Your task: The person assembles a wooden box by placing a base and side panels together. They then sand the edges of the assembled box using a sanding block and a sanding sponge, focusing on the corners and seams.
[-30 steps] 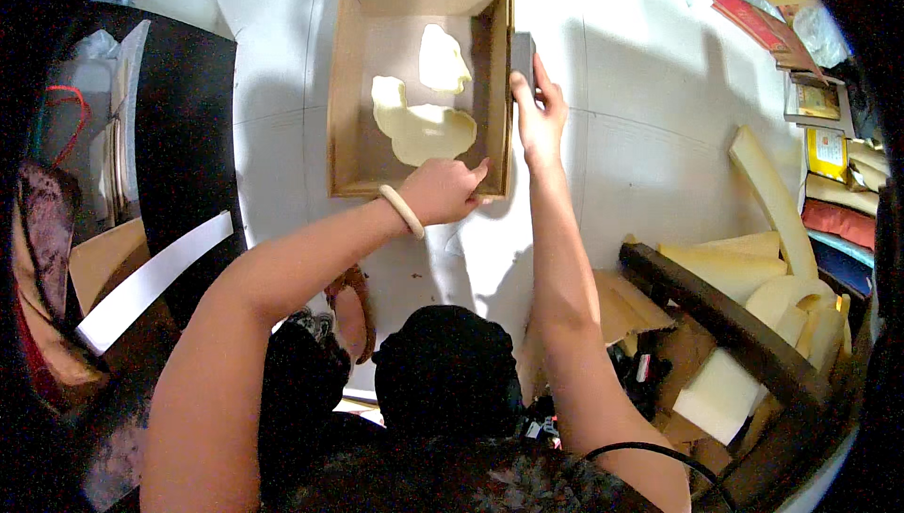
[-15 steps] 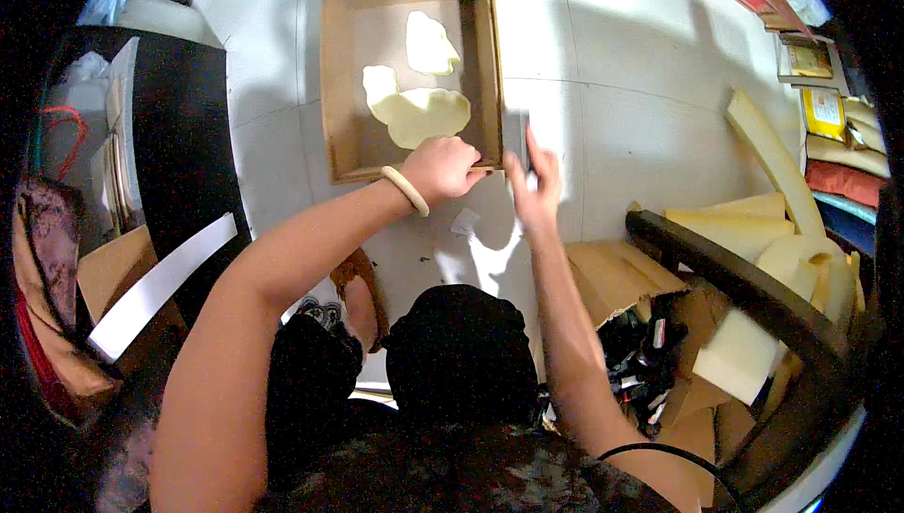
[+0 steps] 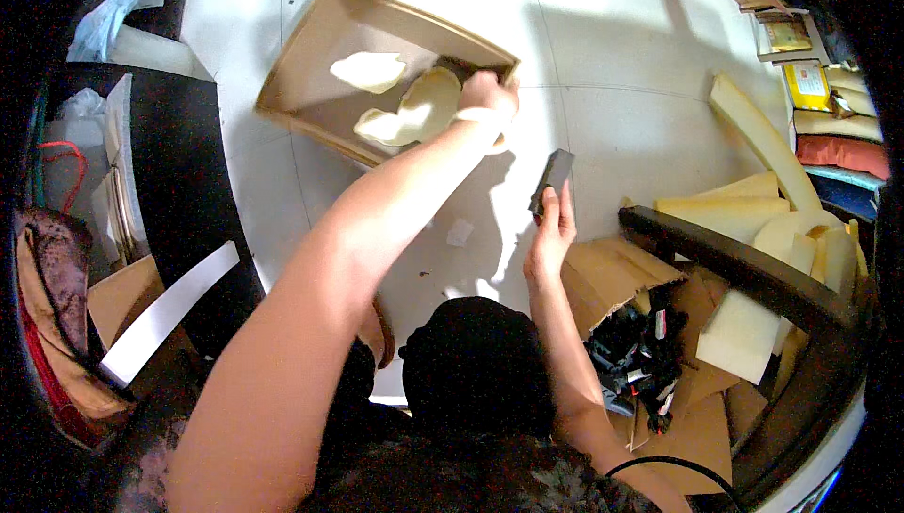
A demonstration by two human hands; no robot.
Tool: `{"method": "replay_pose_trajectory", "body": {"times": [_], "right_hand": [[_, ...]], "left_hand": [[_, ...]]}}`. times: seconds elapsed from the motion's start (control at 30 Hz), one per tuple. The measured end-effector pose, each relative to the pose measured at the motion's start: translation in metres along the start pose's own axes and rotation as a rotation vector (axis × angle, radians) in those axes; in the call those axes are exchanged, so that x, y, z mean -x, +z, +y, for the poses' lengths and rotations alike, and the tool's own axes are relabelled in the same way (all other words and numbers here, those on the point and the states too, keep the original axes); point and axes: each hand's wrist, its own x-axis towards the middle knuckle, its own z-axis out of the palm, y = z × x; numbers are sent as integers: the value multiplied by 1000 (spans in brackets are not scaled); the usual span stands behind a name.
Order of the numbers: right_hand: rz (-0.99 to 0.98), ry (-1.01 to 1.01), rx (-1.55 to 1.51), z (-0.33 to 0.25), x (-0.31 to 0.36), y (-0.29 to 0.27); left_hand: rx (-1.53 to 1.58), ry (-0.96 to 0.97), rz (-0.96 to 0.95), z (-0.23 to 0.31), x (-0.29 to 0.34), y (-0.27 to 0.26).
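Observation:
A shallow brown box lies tilted across the pale floor, turned at an angle. Inside it are a smaller cream cut-out piece and a larger curved cream piece. At the box's right end, my left hand is closed over the rim; its fingertips are partly hidden. A pale bangle circles that wrist. My right hand holds a dark grey oblong block upright between thumb and fingers, to the right of the box and apart from it. What kind of tool the block is, I cannot tell.
To the right, a torn cardboard carton holds dark items, beside a dark bar and cream foam offcuts. Bags and packages line the far right. A black panel and white strip stand at left. A white scrap lies on the floor.
The box has swung round from upright to slanted, its gripped end now at the right. My left hand moved right and farther away with it. My right hand drew nearer with the block.

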Motion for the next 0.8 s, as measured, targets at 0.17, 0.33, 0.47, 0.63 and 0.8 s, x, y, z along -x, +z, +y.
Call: {"method": "replay_pose_trajectory", "body": {"times": [0.17, 0.33, 0.47, 0.63, 0.8], "right_hand": [[-88, 69, -72, 6, -32, 28], [-212, -13, -48, -7, -74, 46], [-349, -113, 155, -23, -91, 86], [-343, -150, 211, 1, -74, 78], [-292, -197, 272, 19, -30, 48]], "left_hand": [[558, -25, -90, 21, -45, -49], [-43, 271, -711, -12, 22, -115], [-699, 585, -484, -65, 40, -85], [-678, 667, -233, -65, 49, -66], [-631, 687, -277, -70, 40, -69]]}}
